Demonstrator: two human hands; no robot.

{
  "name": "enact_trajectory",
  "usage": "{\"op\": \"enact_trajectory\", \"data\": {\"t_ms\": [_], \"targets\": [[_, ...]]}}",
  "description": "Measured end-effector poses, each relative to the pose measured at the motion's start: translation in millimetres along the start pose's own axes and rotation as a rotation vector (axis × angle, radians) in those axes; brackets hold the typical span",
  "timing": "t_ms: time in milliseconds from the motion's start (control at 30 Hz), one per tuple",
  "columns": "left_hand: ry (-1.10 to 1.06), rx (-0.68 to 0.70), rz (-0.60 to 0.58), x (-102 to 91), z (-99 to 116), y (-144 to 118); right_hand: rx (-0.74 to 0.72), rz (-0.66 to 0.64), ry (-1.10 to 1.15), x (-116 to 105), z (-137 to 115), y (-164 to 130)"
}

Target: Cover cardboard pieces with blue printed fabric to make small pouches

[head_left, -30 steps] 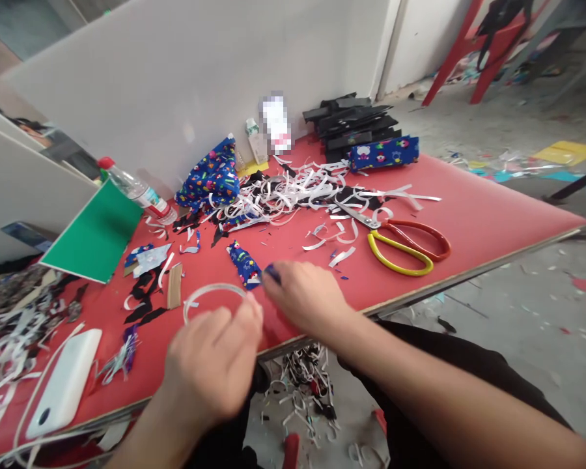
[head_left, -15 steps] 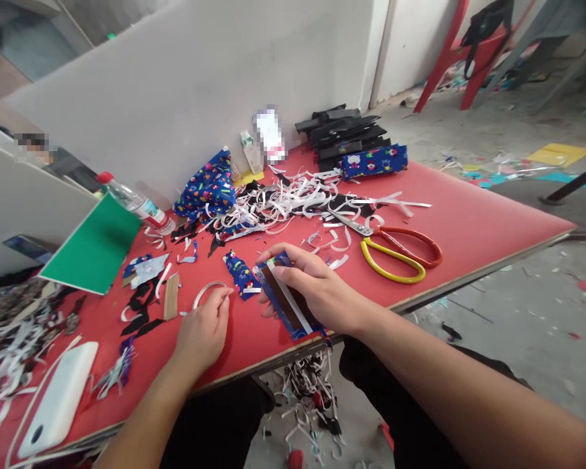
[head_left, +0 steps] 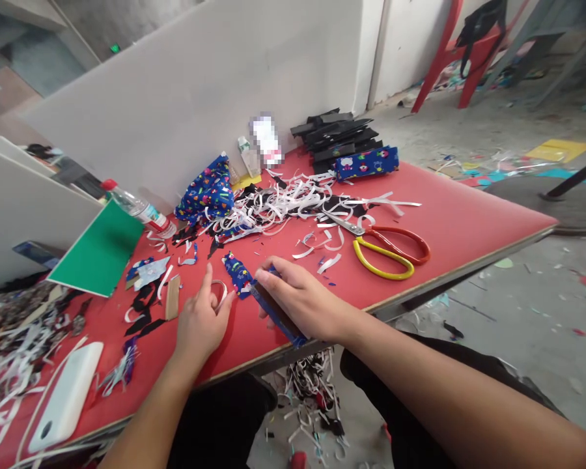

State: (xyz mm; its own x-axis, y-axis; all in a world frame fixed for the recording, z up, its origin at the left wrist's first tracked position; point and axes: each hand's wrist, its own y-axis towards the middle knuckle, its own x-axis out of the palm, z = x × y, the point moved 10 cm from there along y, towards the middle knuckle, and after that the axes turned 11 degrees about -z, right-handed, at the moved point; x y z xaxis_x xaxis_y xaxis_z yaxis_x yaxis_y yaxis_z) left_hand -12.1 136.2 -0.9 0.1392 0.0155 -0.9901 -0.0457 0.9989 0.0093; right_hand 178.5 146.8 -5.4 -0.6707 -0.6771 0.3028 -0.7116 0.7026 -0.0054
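My right hand (head_left: pixel 305 299) grips a flat blue-patterned fabric piece (head_left: pixel 276 314) with a dark inner face, held edge-up near the front of the red table (head_left: pixel 469 221). My left hand (head_left: pixel 200 319) rests on the table beside it, its fingertips on a curled white strip (head_left: pixel 221 288). A small roll of blue patterned fabric (head_left: pixel 237 271) lies between the two hands.
Scissors with yellow and red handles (head_left: pixel 385 246) lie to the right. A heap of white strips (head_left: pixel 283 198), a blue fabric bundle (head_left: pixel 208 189), a black stack (head_left: pixel 339 133), a bottle (head_left: pixel 137 208), a green board (head_left: pixel 97 251) and a white phone (head_left: pixel 66 397) surround them.
My right hand picked up the flat blue piece and turned it from face-up to edge-up. My left hand pulled the white strip away and set it down on the table.
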Motion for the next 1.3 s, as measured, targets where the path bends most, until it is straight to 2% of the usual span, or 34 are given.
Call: {"op": "enact_trajectory", "data": {"t_ms": [100, 133, 167, 233, 300, 433, 500, 600, 700, 933, 1300], "targets": [[-0.017, 0.164, 0.24, -38.0, 22, -16, 0.031, -0.079, -0.107, 5, -1, -6], [-0.126, 0.193, 0.294, -48.4, 27, -23, 0.024, -0.105, -0.183, 8, -4, -8], [-0.314, 0.199, 0.273, -51.0, 28, -26, 0.001, -0.129, -0.276, 11, -8, -10], [-0.762, 0.213, 0.056, -33.7, 41, -26, -0.086, -0.131, -0.442, 16, -19, -14], [-0.963, 0.209, -0.081, -17.8, 59, -29, -0.16, -0.049, -0.522, 11, -26, -16], [-1.257, 0.147, -0.128, 2.2, 70, -28, -0.214, 0.227, -0.719, -11, -33, -24], [-1.421, 0.087, -0.176, 13.3, 71, -27, -0.388, 0.299, -0.89, -7, -48, -33], [-1.616, 0.043, -0.234, 20.9, 76, -30, -0.653, 0.305, -1.02, 8, -64, -49], [-1.654, 0.061, -0.223, 17.5, 80, -35, -0.703, 0.292, -0.973, 11, -65, -54], [-1.538, 0.139, -0.121, 5.8, 72, -42, -0.728, 0.27, -0.909, 16, -63, -57], [-1.525, 0.154, -0.156, 5.9, 74, -43, -0.711, 0.312, -0.933, 19, -59, -55]]}}
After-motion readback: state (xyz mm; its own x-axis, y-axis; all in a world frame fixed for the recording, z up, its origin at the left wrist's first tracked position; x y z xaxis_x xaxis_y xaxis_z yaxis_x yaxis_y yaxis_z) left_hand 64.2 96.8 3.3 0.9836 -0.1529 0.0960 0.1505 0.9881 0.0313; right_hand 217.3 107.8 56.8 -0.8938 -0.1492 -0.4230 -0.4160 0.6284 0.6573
